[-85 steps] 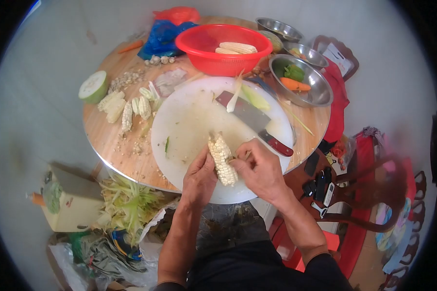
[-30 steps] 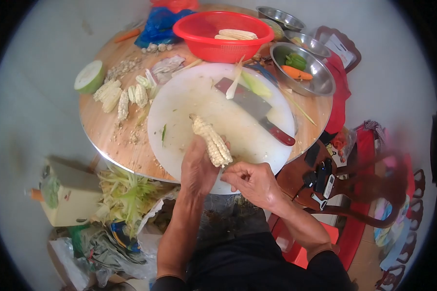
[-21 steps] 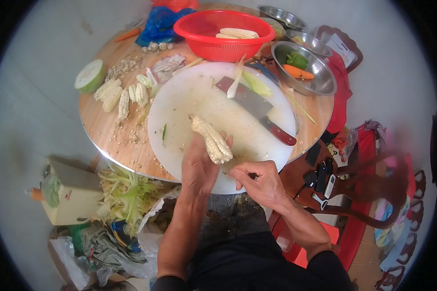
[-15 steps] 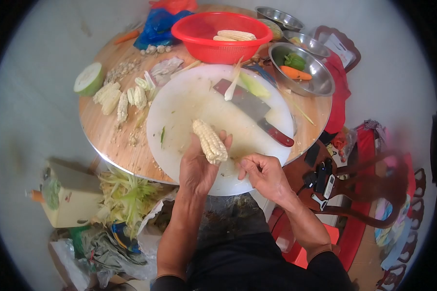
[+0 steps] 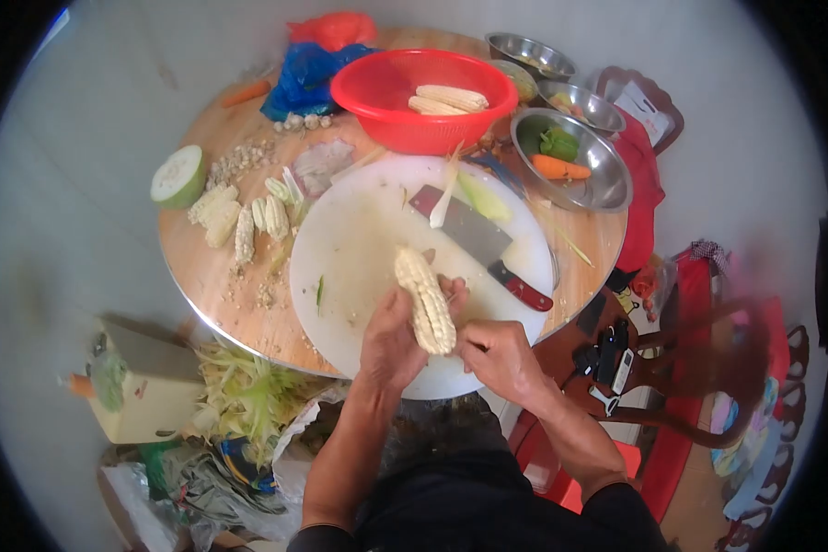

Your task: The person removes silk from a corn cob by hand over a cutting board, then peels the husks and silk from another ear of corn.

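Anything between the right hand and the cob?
Nothing visible between the right hand and the lower end of the cob. The left hand holds the cob, its fingertips showing beside it, above that direct line. Can't tell whether the right fingertips touch the cob.

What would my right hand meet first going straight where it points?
Your right hand would probably meet the lower end of the corn cob in your left hand, though this one view leaves depth unclear.
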Tool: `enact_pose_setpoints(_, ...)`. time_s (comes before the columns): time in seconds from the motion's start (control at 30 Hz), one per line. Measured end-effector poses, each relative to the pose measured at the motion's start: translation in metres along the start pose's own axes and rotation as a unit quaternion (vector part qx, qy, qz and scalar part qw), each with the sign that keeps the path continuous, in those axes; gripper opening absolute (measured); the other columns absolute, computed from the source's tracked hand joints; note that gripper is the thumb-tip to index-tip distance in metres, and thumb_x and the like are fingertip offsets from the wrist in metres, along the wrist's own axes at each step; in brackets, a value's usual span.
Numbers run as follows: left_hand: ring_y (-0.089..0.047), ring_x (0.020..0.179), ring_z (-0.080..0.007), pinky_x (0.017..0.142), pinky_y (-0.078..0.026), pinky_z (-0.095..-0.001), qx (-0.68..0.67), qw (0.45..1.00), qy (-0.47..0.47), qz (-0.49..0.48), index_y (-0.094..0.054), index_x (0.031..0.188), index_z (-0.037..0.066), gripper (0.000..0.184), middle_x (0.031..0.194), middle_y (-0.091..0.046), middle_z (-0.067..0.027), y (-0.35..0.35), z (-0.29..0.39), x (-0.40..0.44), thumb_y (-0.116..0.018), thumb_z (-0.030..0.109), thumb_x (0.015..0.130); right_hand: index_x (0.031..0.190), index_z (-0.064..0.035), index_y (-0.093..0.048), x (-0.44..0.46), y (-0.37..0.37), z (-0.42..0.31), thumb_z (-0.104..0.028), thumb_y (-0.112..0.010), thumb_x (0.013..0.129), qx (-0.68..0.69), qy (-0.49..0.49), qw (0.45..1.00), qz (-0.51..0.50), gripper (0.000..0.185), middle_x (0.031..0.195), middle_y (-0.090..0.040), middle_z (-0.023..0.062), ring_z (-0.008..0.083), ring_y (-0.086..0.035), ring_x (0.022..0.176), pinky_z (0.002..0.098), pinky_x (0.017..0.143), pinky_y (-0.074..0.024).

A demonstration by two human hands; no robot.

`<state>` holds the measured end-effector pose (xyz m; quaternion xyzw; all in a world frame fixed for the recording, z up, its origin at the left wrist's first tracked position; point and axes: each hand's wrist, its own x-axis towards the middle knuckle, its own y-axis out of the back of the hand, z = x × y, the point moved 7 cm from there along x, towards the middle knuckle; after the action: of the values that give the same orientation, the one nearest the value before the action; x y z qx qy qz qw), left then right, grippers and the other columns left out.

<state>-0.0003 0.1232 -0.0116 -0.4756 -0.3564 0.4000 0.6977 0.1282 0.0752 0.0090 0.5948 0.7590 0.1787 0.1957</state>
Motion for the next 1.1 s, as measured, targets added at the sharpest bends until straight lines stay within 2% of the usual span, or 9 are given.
enact_pose_setpoints(0.13,-0.059,0.124,-0.0347,0.114,-0.043,-0.0538,0.136,0.989,0.031,-0.045,-0.029,0.157,0.001,0.074,0.134,-0.057,-0.0188,-0.005,0.01,0.008,-0.064,0.034,0.101,0.086,-0.0043,-0.073,-0.005,0.01,-0.031,-0.015,-0.073,0.091,-0.011,0.184,0.979,-0.088,0.012,0.075,-0.067,0.0146,0.0346,-0.066,0.068,0.0403,0.064,-0.0519)
enact_pose_setpoints(0.27,-0.058,0.124,-0.0364,0.106,-0.047,-0.0586,0.145,0.989,0.043,-0.001,-0.029,0.156,0.0,0.076,0.133,-0.057,-0.019,-0.009,0.017,0.017,-0.064,0.038,0.099,0.106,-0.0091,-0.074,0.009,0.048,-0.023,-0.017,-0.072,0.093,-0.146,0.087,0.985,0.006,0.015,0.088,-0.071,0.0121,0.0333,-0.068,0.072,0.0391,0.068,-0.0545)
enact_pose_setpoints(0.33,-0.057,0.127,-0.0341,0.108,-0.047,-0.0568,0.094,0.995,0.033,-0.002,-0.031,0.156,0.003,0.066,0.141,-0.053,-0.0181,-0.009,0.018,0.022,-0.06,0.03,0.103,0.111,-0.002,-0.068,0.018,0.057,-0.043,-0.01,-0.077,0.088,-0.075,0.044,0.995,0.047,0.025,0.086,-0.067,0.0071,0.0207,-0.063,0.063,0.0323,0.061,-0.0505)
enact_pose_setpoints(0.43,-0.053,0.132,-0.0299,0.112,-0.043,-0.051,0.124,0.991,0.04,-0.043,-0.032,0.156,0.001,0.064,0.146,-0.051,-0.0153,-0.005,0.017,0.024,-0.059,0.028,0.104,0.11,-0.0033,-0.06,0.03,0.061,-0.049,-0.026,-0.078,0.089,-0.071,0.018,0.992,0.098,0.036,0.097,-0.067,0.0149,0.0378,-0.068,0.077,0.0441,0.065,-0.0537)
enact_pose_setpoints(0.7,-0.046,0.141,-0.0282,0.119,-0.033,-0.0416,0.242,0.97,0.025,0.02,-0.031,0.156,-0.006,0.068,0.155,-0.044,-0.0154,-0.013,0.016,0.018,-0.059,0.026,0.103,0.094,-0.0057,-0.06,0.056,0.042,-0.067,-0.017,-0.074,0.089,-0.24,0.256,0.92,0.177,0.018,0.081,-0.059,0.0106,0.0327,-0.065,0.069,0.0429,0.055,-0.0514)
enact_pose_setpoints(0.87,-0.048,0.14,-0.0275,0.116,-0.037,-0.0418,0.217,0.974,0.069,0.01,-0.031,0.156,-0.006,0.067,0.154,-0.046,-0.0155,-0.01,0.012,0.017,-0.057,0.027,0.104,0.085,-0.0063,-0.06,0.055,0.05,-0.063,-0.012,-0.069,0.09,-0.214,0.287,0.919,0.165,0.012,0.08,-0.057,0.0097,0.031,-0.065,0.068,0.0421,0.054,-0.0503)
enact_pose_setpoints(0.93,-0.059,0.124,-0.0229,0.102,-0.051,-0.0402,0.155,0.982,0.111,-0.014,-0.029,0.158,-0.002,0.064,0.143,-0.053,-0.0133,-0.001,0.003,0.018,-0.055,0.026,0.106,0.084,-0.0063,-0.06,0.054,0.056,-0.053,-0.012,-0.069,0.09,-0.204,0.288,0.92,0.168,0.012,0.081,-0.059,0.0096,0.0304,-0.065,0.069,0.0421,0.054,-0.0502)
enact_pose_setpoints(1.0,-0.059,0.122,-0.0225,0.101,-0.051,-0.0401,0.151,0.982,0.113,-0.016,-0.029,0.158,-0.002,0.063,0.141,-0.055,-0.0129,0.001,0.0,0.02,-0.055,0.024,0.107,0.084,-0.0066,-0.06,0.059,0.072,-0.033,-0.013,-0.069,0.09,-0.116,0.17,0.958,0.202,0.013,0.08,-0.06,0.0099,0.0301,-0.066,0.067,0.0415,0.054,-0.0502)
enact_pose_setpoints(1.1,-0.059,0.122,-0.0217,0.103,-0.049,-0.0391,0.168,0.98,0.109,0.011,-0.03,0.158,-0.002,0.061,0.14,-0.055,-0.0121,0.0,-0.003,0.02,-0.054,0.023,0.107,0.083,-0.0059,-0.059,0.055,0.069,-0.066,-0.015,-0.069,0.092,-0.175,0.239,0.931,0.213,0.016,0.076,-0.061,0.0111,0.0322,-0.065,0.065,0.0415,0.054,-0.0502)
